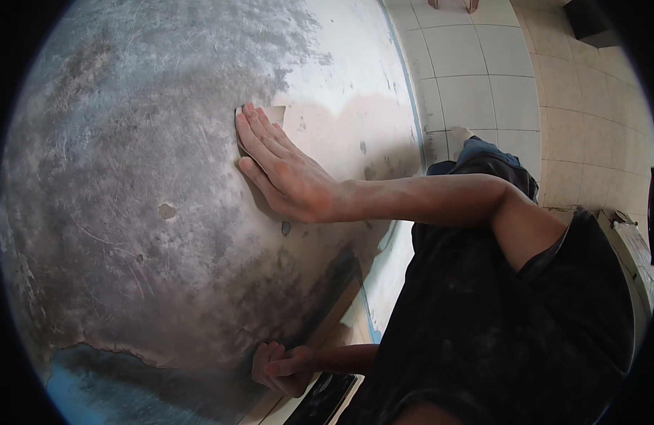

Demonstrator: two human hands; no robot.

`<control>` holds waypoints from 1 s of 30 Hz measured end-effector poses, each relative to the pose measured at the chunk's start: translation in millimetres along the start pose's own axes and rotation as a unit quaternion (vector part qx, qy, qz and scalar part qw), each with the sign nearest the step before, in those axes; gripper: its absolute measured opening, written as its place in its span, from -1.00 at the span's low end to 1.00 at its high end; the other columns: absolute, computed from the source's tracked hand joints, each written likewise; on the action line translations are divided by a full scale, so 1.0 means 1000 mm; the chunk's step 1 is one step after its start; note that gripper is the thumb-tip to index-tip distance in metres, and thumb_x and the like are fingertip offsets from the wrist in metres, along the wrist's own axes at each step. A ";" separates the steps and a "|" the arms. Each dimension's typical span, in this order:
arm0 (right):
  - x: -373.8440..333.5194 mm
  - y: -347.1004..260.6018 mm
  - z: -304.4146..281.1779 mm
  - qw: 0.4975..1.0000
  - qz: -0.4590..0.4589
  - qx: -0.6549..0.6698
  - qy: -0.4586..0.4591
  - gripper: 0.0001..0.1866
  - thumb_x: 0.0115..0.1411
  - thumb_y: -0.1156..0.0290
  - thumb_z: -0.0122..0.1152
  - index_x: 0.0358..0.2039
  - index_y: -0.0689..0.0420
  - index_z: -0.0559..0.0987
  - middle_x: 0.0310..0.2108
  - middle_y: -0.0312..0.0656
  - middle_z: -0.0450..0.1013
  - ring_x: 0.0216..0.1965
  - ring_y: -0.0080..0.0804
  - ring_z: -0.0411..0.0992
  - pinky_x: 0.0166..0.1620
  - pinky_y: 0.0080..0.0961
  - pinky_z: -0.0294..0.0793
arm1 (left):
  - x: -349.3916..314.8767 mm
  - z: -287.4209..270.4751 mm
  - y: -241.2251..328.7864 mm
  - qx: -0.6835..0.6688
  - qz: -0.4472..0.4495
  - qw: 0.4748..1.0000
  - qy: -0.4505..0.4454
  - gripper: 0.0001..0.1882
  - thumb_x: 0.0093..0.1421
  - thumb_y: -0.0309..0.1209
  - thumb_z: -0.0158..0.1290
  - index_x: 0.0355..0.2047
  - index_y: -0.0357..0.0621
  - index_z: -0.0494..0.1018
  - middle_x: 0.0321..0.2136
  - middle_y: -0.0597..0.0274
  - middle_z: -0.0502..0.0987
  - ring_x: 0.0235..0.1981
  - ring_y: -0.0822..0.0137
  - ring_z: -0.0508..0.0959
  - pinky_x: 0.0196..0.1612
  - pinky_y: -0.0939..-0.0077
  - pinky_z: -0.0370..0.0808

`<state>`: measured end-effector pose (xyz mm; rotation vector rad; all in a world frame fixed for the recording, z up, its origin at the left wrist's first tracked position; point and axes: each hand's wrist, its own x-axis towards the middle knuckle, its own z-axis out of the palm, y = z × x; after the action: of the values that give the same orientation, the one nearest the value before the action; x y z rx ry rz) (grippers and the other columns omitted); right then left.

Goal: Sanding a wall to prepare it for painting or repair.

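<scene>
My right hand (pixel 288 166) lies flat on a patchy grey and white wall (pixel 128 170), its fingers stretched upward and to the left. Under the palm and fingers it presses a folded piece of sandpaper (pixel 274 115) against the surface; only the pale corner and a dark edge stick out. Pale dust coats the skin of this hand and forearm. Lower in the picture, my left hand (pixel 284 368) is curled into a fist close to the wall's lower edge, and no object shows in it.
A small chipped spot (pixel 167 212) marks the wall, and a blue painted patch (pixel 86 389) shows at lower left. Light floor tiles (pixel 458 53) lie at upper right, with my foot (pixel 460 132) on them. A dark flat object (pixel 327 400) is beside my left wrist.
</scene>
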<state>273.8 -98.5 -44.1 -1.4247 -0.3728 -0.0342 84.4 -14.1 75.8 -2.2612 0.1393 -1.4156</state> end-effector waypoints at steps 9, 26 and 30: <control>-0.003 0.004 0.003 0.999 0.005 -0.032 0.007 -0.38 0.42 0.27 -0.31 0.33 0.37 -0.16 0.37 0.22 -0.24 0.41 0.05 -0.30 0.40 -0.17 -0.24 | 0.000 0.000 -0.001 -0.014 -0.001 1.000 0.006 -0.46 0.35 -0.41 -0.23 -0.83 -0.21 0.31 -0.80 0.16 0.41 -0.71 0.23 0.47 -0.60 0.43 0.44; 0.015 0.008 -0.001 0.997 0.072 0.002 0.020 -0.35 0.42 0.22 -0.36 0.31 0.43 -0.18 0.36 0.26 -0.31 0.40 0.08 -0.35 0.40 -0.14 -0.27 | -0.003 -0.001 -0.003 -0.012 -0.023 0.999 -0.020 -0.45 0.35 -0.36 -0.20 -0.82 -0.26 0.33 -0.75 0.09 0.46 -0.64 0.20 0.51 -0.55 0.41 0.47; -0.007 -0.001 0.007 0.998 0.053 0.006 -0.041 -0.36 0.43 0.22 -0.38 0.33 0.39 -0.20 0.36 0.27 -0.33 0.40 0.09 -0.40 0.40 -0.14 -0.30 | -0.001 0.001 -0.001 -0.002 -0.025 1.000 -0.012 -0.45 0.35 -0.36 -0.19 -0.82 -0.25 0.32 -0.75 0.10 0.46 -0.64 0.21 0.51 -0.55 0.42 0.47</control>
<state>265.0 -93.6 -44.1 -1.4353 -0.3630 0.1133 84.7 -12.7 75.0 -2.2985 0.0774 -1.4142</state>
